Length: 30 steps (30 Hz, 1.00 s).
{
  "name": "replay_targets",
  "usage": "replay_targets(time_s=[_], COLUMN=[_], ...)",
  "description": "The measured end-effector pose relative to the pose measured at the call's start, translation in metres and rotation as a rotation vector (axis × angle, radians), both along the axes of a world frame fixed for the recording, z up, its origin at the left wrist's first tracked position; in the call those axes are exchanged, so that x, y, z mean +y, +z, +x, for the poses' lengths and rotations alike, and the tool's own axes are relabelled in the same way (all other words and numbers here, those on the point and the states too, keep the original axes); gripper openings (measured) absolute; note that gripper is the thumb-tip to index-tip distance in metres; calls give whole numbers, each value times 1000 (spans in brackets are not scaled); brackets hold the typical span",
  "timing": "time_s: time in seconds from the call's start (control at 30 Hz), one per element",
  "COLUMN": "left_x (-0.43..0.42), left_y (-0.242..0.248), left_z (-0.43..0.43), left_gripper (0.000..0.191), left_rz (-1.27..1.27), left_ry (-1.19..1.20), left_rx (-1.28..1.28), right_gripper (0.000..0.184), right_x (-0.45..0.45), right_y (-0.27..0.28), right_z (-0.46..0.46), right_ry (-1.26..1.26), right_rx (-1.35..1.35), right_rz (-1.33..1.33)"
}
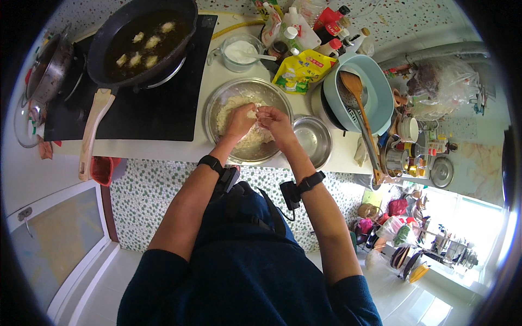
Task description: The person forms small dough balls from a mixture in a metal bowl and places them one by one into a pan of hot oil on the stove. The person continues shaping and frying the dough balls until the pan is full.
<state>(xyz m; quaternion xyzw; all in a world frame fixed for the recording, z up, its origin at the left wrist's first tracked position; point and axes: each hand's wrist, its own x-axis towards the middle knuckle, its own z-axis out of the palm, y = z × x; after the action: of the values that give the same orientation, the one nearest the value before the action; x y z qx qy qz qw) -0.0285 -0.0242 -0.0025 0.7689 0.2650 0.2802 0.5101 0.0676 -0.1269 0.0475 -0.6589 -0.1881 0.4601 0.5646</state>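
My left hand (241, 119) and my right hand (276, 124) meet over a wide stainless steel bowl (209, 122) on the counter. Between their fingertips they pinch a small whitish piece of food (251, 114). Below them in the bowl lies a pale, crumbly, flour-coated mixture (226, 106), partly hidden by my hands. To the left, a deep black frying pan (98, 61) stands on the hob, tilted in the wide view. Several pale battered pieces (152, 42) float in its dark oil (122, 45).
The pan's wooden handle (94, 130) juts past the counter's front edge. Right of the bowl are a smaller steel bowl (312, 138) and a light blue basin (377, 98) with a wooden spatula (351, 83). Behind stand a glass cup of white powder (236, 51), a yellow pouch (304, 69) and several bottles.
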Motion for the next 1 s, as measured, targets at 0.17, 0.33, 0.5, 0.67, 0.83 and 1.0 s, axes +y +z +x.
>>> replay_targets(time_s=[0.17,0.33,0.5,0.67,0.83,1.0], left_x=[-3,-5,-6,-9,-9,6], left_y=[-3,-2,-4,-2,6,-2], left_z=[2,2,4,7,5,4], left_gripper=[18,20,22,24,22,41], left_rz=[119,204,243,333,305,56], left_ry=[65,99,77,63,10,-173], left_rx=[35,92,210,332,396,286], right_gripper=[26,31,38,40,33,35], right_x=[10,16,20,20,16,4], right_y=[-22,-23,-13,-15,-12,32], right_z=[0,-2,-3,2,15,24], right_ry=[119,125,141,178,265,153], right_rx=[-438,-665,-683,-597,-119,658], right_rz=[-27,-150,-236,-309,-168,191])
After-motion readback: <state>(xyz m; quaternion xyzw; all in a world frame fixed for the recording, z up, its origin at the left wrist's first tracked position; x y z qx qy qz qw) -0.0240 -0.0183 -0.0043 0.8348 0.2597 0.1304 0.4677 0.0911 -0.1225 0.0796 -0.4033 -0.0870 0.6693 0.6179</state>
